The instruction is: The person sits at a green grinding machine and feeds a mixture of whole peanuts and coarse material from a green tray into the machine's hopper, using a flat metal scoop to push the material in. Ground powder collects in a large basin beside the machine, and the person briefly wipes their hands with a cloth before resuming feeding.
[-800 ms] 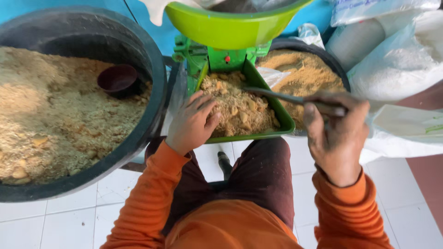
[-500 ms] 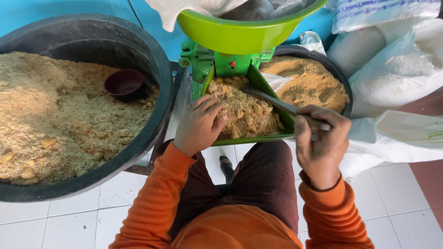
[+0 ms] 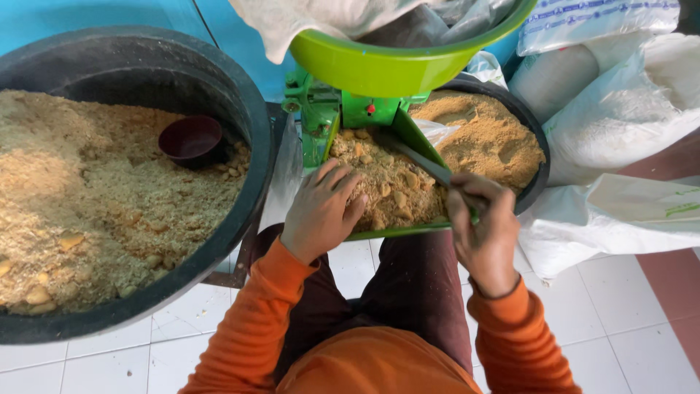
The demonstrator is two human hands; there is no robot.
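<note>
Resting flat with fingers spread, the left hand (image 3: 319,211) is laid on brown crumbly meal (image 3: 386,186) in the green tray (image 3: 408,230), while a grey blade (image 3: 426,164) is gripped by the right hand (image 3: 481,226)

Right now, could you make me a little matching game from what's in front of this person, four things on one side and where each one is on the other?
Things:
1. small maroon bowl
2. left hand
3. right hand
4. white sacks

Places:
A. gripping a thin tool
B. stacked at the far right
C. lying in the big black tub
D. resting on the crumbly mix in the green tray

Pairs: 1-C, 2-D, 3-A, 4-B
</note>
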